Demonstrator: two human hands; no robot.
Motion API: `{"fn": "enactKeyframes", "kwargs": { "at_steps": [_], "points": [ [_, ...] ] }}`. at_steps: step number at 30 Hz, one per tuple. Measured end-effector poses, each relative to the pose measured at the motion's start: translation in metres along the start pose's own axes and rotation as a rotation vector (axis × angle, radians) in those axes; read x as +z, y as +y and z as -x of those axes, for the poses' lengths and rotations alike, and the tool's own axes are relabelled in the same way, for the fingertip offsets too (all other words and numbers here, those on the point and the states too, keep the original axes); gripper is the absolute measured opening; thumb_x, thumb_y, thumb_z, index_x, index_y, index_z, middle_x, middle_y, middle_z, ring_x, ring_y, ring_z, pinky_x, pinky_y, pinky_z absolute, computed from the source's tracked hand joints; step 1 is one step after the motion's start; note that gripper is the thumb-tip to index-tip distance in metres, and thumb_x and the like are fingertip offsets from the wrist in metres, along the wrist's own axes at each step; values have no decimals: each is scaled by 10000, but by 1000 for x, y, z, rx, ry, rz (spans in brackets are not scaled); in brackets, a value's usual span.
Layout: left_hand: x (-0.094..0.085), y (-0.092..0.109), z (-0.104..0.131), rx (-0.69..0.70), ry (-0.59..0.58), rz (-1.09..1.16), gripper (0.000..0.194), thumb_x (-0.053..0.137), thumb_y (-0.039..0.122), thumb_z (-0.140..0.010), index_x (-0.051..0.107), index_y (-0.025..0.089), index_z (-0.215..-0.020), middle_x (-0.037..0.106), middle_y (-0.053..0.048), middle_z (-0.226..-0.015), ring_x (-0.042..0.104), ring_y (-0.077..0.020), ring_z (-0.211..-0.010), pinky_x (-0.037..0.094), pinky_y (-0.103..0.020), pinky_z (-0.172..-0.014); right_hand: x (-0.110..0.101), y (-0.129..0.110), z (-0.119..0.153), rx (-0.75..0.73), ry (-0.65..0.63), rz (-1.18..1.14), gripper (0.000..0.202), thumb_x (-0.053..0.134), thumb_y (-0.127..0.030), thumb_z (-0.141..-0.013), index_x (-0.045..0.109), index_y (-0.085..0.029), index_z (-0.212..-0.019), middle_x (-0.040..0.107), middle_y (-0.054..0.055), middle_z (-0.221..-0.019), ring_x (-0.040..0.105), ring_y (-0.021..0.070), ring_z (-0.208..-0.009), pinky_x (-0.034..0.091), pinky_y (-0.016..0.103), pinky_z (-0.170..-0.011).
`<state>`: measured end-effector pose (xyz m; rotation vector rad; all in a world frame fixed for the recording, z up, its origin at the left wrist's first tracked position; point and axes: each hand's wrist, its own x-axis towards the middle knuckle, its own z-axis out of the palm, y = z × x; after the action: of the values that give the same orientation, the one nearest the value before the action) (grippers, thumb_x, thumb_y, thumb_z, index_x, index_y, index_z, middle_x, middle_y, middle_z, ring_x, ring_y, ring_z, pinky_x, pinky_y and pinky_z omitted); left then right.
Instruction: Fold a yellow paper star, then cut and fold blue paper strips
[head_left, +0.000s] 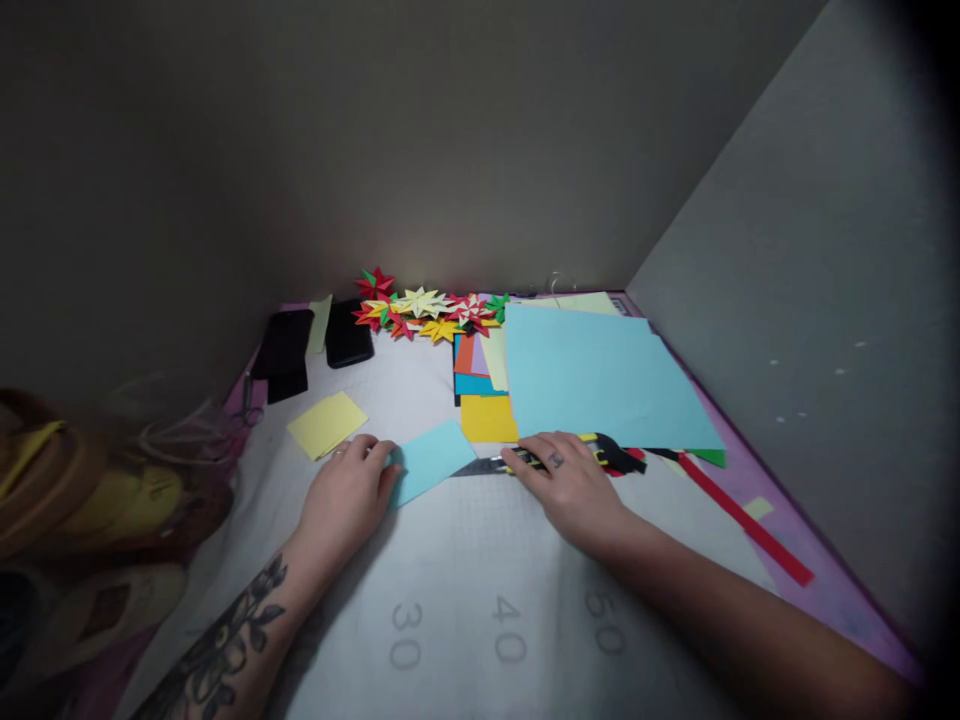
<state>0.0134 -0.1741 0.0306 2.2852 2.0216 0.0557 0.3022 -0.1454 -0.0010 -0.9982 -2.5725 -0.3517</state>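
My left hand [354, 487] pinches the left end of a small light blue paper [433, 460] that lies at the middle of the white mat. Over a black and yellow utility knife [611, 453] rests my right hand [568, 485], its fingers closed round the handle. The knife's blade points left, its tip at the lower right edge of the blue paper. A pale yellow paper stack [328, 424] lies just beyond my left hand. Behind my right hand are a yellow-orange paper [489, 418] and a large light blue sheet [600, 375].
Folded paper stars [421, 303] line the back by the wall. Two dark phone-like objects [349, 335] and scissors [249, 402] sit at the back left. A red strip [750, 525] lies at the right. Bags and a shoe-like item crowd the left side.
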Motion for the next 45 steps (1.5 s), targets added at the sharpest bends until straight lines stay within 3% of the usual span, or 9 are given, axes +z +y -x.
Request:
{"fn": "enactKeyframes", "kwargs": {
  "at_steps": [4,11,24,45],
  "points": [
    [-7,2,4,-30,-61,-7,343,342,320,-907,608,200,-1088,594,-85,-986,575,-213,-839,446,-312,-673,1,5,-2,27,-42,-10,372,440,-50,-861,605,-217,-1149,616,98,-1051,502,230,-976,354,423,-884],
    [-8,-13,4,235,-229,92,445,324,218,-882,548,347,-1244,575,-44,-897,554,-163,-752,425,-255,-653,7,4,-6,3,-45,-55,367,469,-48,-847,623,-214,-1136,617,109,-1039,495,222,-975,321,454,-930],
    [-1,-17,6,240,-251,98,575,305,105,-835,453,361,-1328,578,-55,-973,551,-201,-823,415,-267,-685,6,-3,-8,-23,-50,-92,358,450,-42,-841,634,-201,-1104,620,115,-1042,478,224,-968,339,445,-898],
    [-3,-15,8,219,-310,100,571,303,126,-845,416,373,-1348,548,-68,-1045,531,-213,-880,393,-283,-715,2,-28,-13,-69,-67,-119,393,454,-14,-798,637,-186,-1100,613,124,-1033,472,253,-978,330,440,-866]
  ]
}}
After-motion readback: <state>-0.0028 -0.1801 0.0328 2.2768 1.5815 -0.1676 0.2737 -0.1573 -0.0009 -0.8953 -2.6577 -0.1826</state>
